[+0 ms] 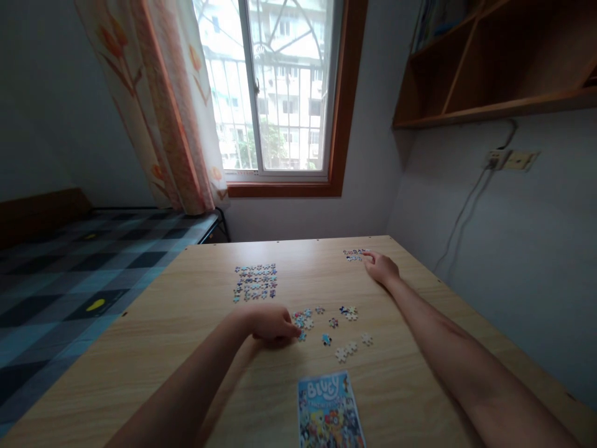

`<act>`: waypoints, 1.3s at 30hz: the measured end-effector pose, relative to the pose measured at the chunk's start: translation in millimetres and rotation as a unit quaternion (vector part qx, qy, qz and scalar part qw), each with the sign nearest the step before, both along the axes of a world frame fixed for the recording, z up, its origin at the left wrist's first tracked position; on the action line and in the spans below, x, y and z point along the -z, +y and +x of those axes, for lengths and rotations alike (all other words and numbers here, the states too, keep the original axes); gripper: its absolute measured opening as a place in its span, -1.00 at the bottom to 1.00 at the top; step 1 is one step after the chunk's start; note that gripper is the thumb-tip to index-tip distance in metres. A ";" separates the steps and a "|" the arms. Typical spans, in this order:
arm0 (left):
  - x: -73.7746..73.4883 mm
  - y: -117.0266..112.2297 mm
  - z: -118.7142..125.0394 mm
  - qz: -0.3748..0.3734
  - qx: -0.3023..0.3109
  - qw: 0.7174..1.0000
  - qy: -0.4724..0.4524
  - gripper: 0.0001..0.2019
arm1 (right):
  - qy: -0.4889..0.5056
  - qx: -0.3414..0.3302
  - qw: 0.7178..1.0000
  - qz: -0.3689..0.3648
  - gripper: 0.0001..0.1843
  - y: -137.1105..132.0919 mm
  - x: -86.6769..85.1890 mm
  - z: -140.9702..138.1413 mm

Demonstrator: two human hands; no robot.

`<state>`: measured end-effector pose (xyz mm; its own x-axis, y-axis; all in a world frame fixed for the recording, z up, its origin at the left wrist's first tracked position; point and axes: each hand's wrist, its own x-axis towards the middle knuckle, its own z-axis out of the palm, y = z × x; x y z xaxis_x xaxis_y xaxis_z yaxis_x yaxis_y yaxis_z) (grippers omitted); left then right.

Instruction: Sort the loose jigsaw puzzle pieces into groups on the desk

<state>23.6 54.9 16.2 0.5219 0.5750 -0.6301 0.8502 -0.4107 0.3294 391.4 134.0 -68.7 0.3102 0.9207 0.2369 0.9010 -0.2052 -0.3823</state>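
My left hand (274, 322) is low over the table with its fingers curled and its fingertips closed on a small blue jigsaw puzzle piece (302, 336). This piece lies at the edge of a loose pile of puzzle pieces (308, 323). Farther off, my right hand (383, 269) reaches to the table's far right. Its thumb and index finger are pinched at the end of two short rows of puzzle pieces (353, 252); the piece at the fingertips is mostly hidden. Several neat rows of puzzle pieces (255, 281) lie at the left.
A picture card marked "Bluey" (329, 410) lies at the near edge of the wooden table (186, 323). Pale, face-down pieces (342, 354) are scattered right of the pile. A checked bed (116, 249) stands left; a wall shelf (494, 106) hangs at upper right.
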 end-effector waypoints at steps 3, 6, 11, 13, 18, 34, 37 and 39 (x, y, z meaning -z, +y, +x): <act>1.3 -1.9 3.7 0.043 0.014 0.998 0.034 -0.51 | 0.002 -0.009 1.000 -0.007 -0.54 -8.1 -1.6 -3.7; 1.2 -5.3 8.8 0.117 0.059 0.990 0.050 -0.54 | -0.002 -0.027 0.999 -0.020 -0.56 -22.9 -1.0 -10.7; -4.4 -14.4 17.4 0.172 0.104 0.976 0.087 -0.55 | -0.015 -0.097 0.995 0.003 -0.57 -59.1 4.5 -31.1; -6.0 -17.4 19.7 0.178 0.108 0.972 0.104 -0.54 | -0.008 -0.133 0.991 0.035 -0.56 -74.4 6.8 -41.1; -5.8 -19.4 20.7 0.202 0.114 0.967 0.108 -0.54 | 0.073 -0.245 0.965 0.063 -0.66 -99.4 10.0 -57.2; -7.9 -13.5 14.4 0.139 0.082 0.985 0.064 -0.70 | 0.079 -0.280 0.956 0.038 -0.75 -107.3 -1.3 -61.0; -8.0 -12.4 13.2 0.138 0.080 0.986 0.058 -0.70 | 0.063 -0.276 0.959 0.028 -0.74 -104.8 0.3 -60.2; -8.1 -11.2 12.5 0.133 0.077 0.986 0.057 -0.70 | 0.061 -0.273 0.960 0.026 -0.74 -103.3 1.5 -59.5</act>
